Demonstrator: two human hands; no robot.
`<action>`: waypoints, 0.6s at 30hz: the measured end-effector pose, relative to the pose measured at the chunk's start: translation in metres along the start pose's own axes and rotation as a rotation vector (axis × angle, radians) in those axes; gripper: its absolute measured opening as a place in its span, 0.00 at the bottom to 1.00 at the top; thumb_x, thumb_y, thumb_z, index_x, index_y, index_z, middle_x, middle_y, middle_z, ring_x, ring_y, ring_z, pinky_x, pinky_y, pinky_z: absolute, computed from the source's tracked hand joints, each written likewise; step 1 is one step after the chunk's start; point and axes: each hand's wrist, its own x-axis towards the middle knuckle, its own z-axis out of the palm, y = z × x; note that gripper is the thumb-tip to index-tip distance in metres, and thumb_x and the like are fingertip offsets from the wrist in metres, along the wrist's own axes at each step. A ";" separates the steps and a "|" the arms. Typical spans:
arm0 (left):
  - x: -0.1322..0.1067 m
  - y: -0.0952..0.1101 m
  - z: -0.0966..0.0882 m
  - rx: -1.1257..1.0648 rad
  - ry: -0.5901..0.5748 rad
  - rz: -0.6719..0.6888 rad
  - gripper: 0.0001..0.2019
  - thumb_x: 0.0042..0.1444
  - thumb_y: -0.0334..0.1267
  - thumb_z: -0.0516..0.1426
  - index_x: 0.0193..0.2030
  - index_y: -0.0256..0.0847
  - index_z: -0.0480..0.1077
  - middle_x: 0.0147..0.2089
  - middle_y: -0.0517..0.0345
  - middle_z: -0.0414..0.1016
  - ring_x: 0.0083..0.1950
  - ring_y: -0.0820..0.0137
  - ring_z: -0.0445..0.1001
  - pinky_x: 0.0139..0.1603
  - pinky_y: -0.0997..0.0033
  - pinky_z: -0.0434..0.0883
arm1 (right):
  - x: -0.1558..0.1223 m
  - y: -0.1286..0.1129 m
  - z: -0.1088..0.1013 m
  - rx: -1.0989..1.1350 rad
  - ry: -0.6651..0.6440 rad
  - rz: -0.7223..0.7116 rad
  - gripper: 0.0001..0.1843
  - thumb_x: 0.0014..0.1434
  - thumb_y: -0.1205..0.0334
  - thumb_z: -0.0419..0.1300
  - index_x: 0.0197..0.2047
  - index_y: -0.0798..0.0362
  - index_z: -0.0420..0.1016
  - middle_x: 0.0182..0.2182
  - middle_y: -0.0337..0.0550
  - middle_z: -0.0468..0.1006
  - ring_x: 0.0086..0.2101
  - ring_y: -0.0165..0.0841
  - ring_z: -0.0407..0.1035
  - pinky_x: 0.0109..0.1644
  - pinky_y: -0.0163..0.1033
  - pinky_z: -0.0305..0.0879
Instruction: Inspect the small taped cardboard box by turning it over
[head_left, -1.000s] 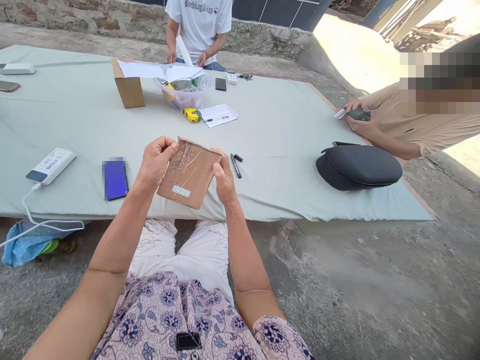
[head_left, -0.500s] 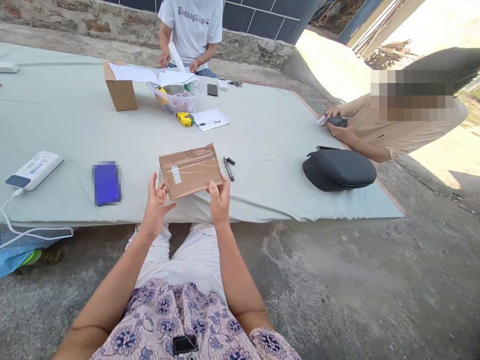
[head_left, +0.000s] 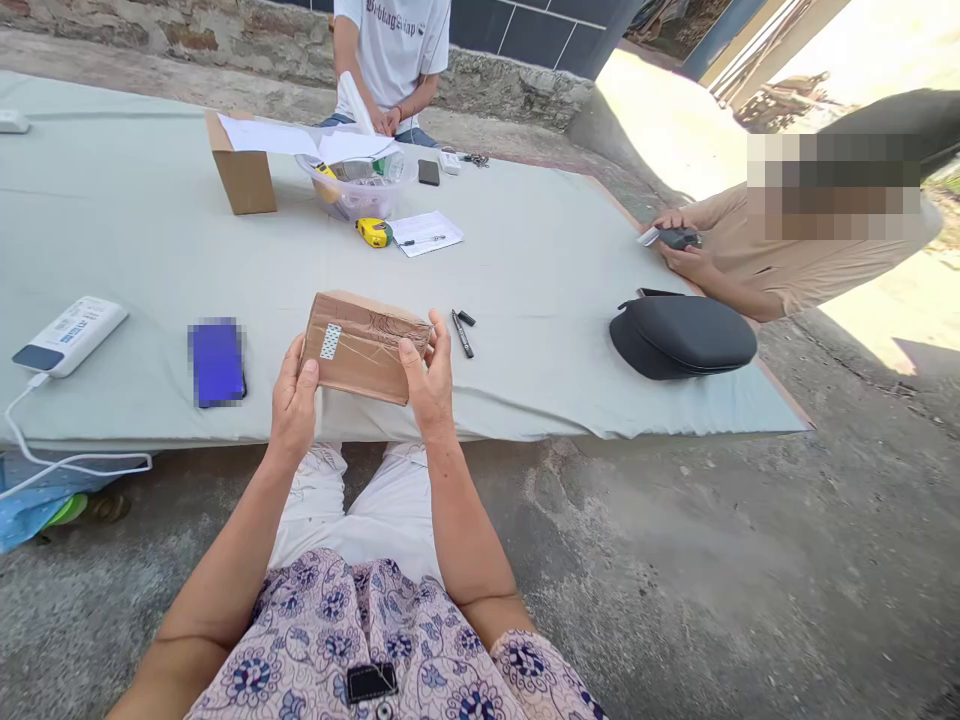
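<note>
Between my hands is a small brown cardboard box (head_left: 364,350), tilted over the table's near edge. A patterned pale sticker and dark scribbled lines mark its face. My left hand (head_left: 294,400) grips the box's left side, thumb on the front and fingers mostly behind. At the right end my right hand (head_left: 431,385) holds it, thumb pressed on the face and fingers round the edge. Just right of that hand lies a black marker (head_left: 463,335) with its cap (head_left: 466,317) off beside it. A phone with a blurred blue screen (head_left: 217,362) rests to the left.
On the cloth-covered table (head_left: 540,260) stand a white power bank (head_left: 71,335), an open carton (head_left: 244,182), a plastic basket (head_left: 360,195), a yellow tape measure (head_left: 374,232), a paper with a pen (head_left: 427,235) and a black case (head_left: 682,337). Two people sit at the far and right sides.
My left hand has closed on the box's left side, where its fingers were spread. My right hand has shifted its grip up the right end. The box has turned and moved slightly left.
</note>
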 end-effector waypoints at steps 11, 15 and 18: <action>-0.003 -0.015 0.000 -0.035 0.029 -0.107 0.24 0.64 0.46 0.52 0.66 0.47 0.58 0.63 0.48 0.70 0.65 0.59 0.70 0.66 0.55 0.67 | 0.000 0.019 0.010 -0.099 0.004 -0.105 0.31 0.61 0.44 0.60 0.63 0.46 0.62 0.64 0.51 0.65 0.62 0.41 0.62 0.68 0.51 0.63; 0.002 -0.010 -0.005 0.012 0.018 -0.120 0.33 0.60 0.42 0.57 0.71 0.47 0.53 0.63 0.48 0.70 0.64 0.58 0.70 0.68 0.54 0.65 | -0.001 0.025 0.013 0.017 -0.079 -0.090 0.35 0.61 0.45 0.61 0.67 0.46 0.58 0.65 0.52 0.63 0.61 0.40 0.64 0.65 0.49 0.66; 0.003 -0.007 -0.004 0.062 0.010 -0.099 0.35 0.59 0.41 0.58 0.73 0.48 0.53 0.69 0.49 0.64 0.71 0.57 0.63 0.74 0.55 0.58 | 0.001 0.025 0.017 -0.012 -0.035 -0.094 0.33 0.61 0.48 0.61 0.65 0.47 0.59 0.64 0.52 0.64 0.60 0.39 0.65 0.65 0.49 0.66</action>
